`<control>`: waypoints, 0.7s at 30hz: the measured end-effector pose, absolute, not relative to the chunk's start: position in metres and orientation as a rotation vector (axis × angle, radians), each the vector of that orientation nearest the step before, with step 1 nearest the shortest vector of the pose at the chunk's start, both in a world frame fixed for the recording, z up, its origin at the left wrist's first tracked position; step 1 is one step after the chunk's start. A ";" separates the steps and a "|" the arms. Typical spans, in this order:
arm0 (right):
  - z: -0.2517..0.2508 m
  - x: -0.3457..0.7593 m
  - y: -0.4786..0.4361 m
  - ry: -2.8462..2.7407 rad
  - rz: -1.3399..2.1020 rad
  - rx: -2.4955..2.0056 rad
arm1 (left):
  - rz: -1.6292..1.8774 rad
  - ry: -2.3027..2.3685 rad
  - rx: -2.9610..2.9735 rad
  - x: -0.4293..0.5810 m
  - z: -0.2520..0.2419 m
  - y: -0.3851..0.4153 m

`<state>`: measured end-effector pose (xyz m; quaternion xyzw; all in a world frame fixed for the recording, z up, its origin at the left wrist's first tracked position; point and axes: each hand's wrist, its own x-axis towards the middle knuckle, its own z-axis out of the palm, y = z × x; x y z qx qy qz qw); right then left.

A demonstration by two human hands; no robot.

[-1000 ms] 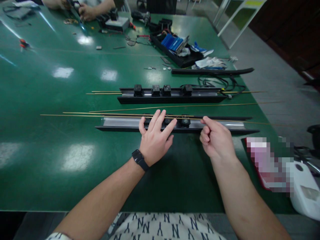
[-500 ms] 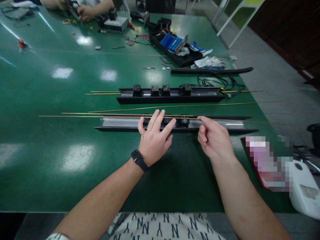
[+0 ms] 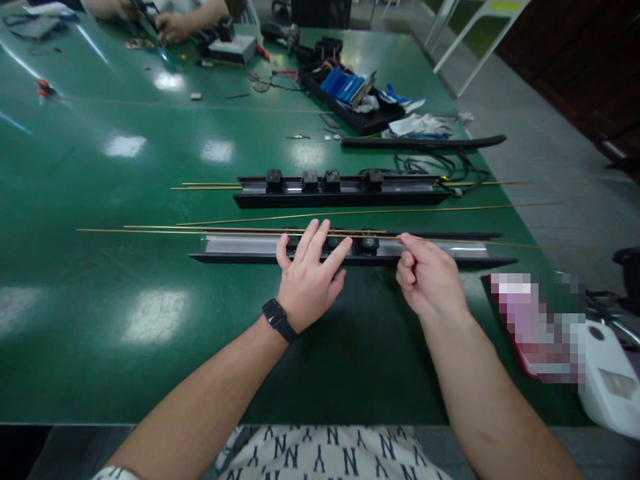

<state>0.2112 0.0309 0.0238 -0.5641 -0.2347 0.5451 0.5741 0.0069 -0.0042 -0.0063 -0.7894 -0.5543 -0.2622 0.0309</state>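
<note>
Above the near channel [image 3: 240, 245], the right hand [image 3: 431, 275], pinching a thin brass rod [image 3: 373, 237], had shifted slightly toward the left hand [image 3: 311, 280], fingers spread over the channel's dark blocks [image 3: 369, 244], so the rod, running along the channel, seemed still under adjustment.

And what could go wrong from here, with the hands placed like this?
The thin rod pinched in the right hand is long, so it may bend. The left hand, spread over the near rail, could nudge the black blocks there. Behind that rail, another rod juts past the right edge of the table, so a passing knock might move it.
</note>
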 end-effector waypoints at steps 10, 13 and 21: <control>0.023 0.213 0.032 -0.558 1.243 -1.325 | -0.805 -1.717 -2.444 0.007 -0.005 -0.005; 0.023 0.213 0.031 -0.563 1.239 -1.331 | -0.799 -1.728 -2.448 0.007 -0.004 -0.005; 0.023 0.214 0.032 -0.532 1.237 -1.350 | -0.799 -1.732 -2.453 0.007 -0.004 -0.005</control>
